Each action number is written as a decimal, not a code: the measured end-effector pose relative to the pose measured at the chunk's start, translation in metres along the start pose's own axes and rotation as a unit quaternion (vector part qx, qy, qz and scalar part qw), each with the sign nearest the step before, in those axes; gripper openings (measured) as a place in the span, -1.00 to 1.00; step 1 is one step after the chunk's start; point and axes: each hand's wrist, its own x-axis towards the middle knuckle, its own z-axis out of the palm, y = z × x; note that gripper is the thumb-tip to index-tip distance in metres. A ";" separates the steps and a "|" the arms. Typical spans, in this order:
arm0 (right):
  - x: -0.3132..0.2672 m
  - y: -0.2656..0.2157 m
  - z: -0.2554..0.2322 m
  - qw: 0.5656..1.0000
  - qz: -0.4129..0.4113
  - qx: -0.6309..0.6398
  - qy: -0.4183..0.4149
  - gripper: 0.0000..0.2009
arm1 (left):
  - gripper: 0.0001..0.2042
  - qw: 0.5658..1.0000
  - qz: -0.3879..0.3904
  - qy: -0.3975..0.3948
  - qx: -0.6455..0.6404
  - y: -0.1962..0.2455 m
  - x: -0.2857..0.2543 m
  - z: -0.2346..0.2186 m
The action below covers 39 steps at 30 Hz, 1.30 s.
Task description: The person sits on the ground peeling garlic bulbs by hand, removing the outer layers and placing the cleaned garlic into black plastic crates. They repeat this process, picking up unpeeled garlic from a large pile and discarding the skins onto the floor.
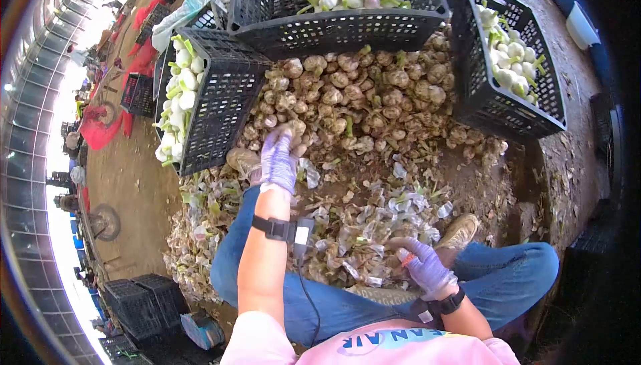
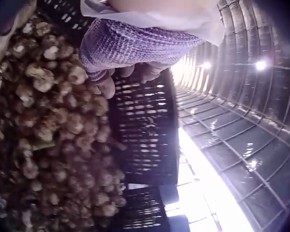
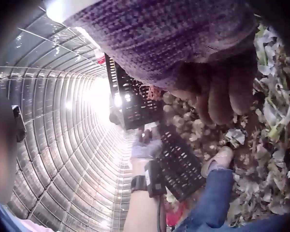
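The left hand [image 1: 279, 158], in a purple-and-white glove, reaches palm down to the near left part of a pile of brown-skinned garlic bulbs [image 1: 340, 95]. Its bent fingers are at a bulb [image 1: 294, 127]; no grip on it can be made out. In the left wrist view this hand [image 2: 130, 50] hangs beside the pile [image 2: 63, 121] and a black crate [image 2: 145, 125]. The gloved right hand [image 1: 427, 270] is low over loose peelings near the lap. In the right wrist view, its fingers [image 3: 217, 92] are loosely bent, with an orange band [image 3: 155, 92] by the thumb and nothing visibly held.
Black crates with peeled white bulbs stand left [image 1: 224, 98], behind [image 1: 340, 28] and right [image 1: 511, 105] of the pile. Leafy peelings [image 1: 394, 215] cover the ground before the crossed legs [image 1: 320, 308]. A cable [image 1: 304, 298] runs from the left wrist. Empty crates [image 1: 143, 305] stand lower left.
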 end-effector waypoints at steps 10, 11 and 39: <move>0.045 0.022 -0.022 0.995 0.058 0.059 0.059 -0.64 | -0.52 0.913 0.085 0.043 0.397 -0.122 0.160 -0.072; 0.046 0.022 -0.023 0.996 0.043 0.053 0.063 -0.63 | -0.51 0.908 0.068 0.075 0.406 -0.122 0.164 -0.065; -0.052 -0.019 0.030 0.946 -0.290 0.109 0.095 -0.73 | -0.28 0.832 0.224 -0.357 0.359 -0.015 -0.253 0.027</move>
